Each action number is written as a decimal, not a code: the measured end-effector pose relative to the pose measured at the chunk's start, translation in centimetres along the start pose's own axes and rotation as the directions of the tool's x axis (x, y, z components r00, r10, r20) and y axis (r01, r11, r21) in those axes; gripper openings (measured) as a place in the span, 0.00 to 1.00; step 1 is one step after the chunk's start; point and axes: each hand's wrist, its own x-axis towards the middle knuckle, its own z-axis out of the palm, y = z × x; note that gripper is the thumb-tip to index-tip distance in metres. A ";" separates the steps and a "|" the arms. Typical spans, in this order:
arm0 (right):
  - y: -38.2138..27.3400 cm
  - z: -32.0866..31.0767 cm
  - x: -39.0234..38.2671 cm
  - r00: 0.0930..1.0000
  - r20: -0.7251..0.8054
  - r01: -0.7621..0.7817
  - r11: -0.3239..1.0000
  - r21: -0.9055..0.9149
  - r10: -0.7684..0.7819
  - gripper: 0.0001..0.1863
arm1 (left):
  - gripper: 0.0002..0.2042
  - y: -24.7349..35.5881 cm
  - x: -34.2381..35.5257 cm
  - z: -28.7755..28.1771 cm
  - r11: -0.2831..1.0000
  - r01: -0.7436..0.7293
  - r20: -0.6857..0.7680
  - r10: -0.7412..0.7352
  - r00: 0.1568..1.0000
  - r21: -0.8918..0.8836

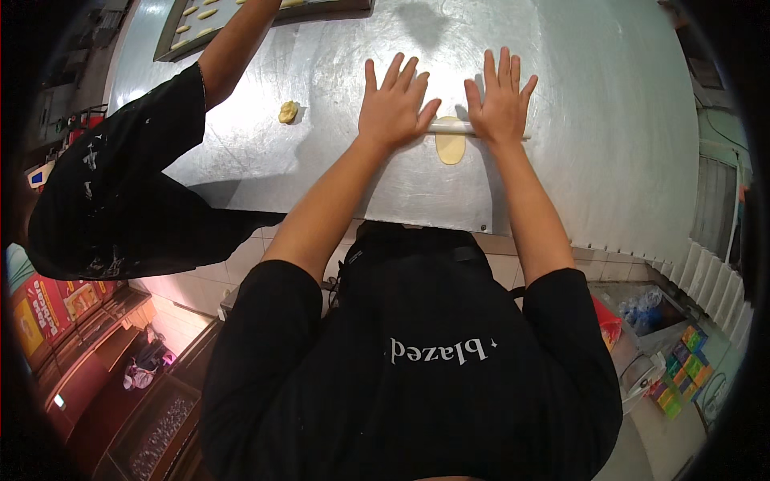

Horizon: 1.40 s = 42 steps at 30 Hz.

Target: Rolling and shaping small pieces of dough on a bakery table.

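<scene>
A thin rolling pin [453, 127] lies crosswise on the metal table, over a flattened oval of pale dough [451, 151]. My left hand [395, 104] rests over the pin's left end, fingers stretched out and spread. Over the right end lies my right hand [500, 106], flat with its fingers apart. The dough shows between my hands, mostly on the near side of the pin. To the left of my left hand sits a small yellow lump of dough [288, 112]. My palms hide parts of the pin.
A co-worker's arm [237, 52] reaches across the table's left side. At the far left, a tray [172, 50] holds several small dough pieces. The metal table [609, 144] extends to my right, its near edge [425, 227] close to my body.
</scene>
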 end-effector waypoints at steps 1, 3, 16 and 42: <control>-0.3 -0.5 -0.8 0.999 -0.022 0.044 0.999 -0.016 -0.045 0.36 | 0.32 0.5 -1.0 -0.1 1.000 -0.008 -0.014 0.008 1.000 0.008; -1.8 -2.1 -4.7 0.994 0.107 0.046 0.995 -0.086 -0.037 0.34 | 0.37 1.4 -4.0 0.3 1.000 -0.006 0.001 0.006 1.000 0.008; 2.8 -3.8 -5.8 0.975 0.159 -0.156 0.988 -0.006 0.155 0.18 | 0.58 3.6 -9.0 -0.7 0.951 0.010 0.183 0.048 0.982 -0.308; -7.7 -2.1 -4.9 0.979 0.203 0.021 0.998 0.060 -0.033 0.41 | 0.36 -1.8 -13.1 -3.1 0.919 -0.122 0.055 0.154 0.987 -0.376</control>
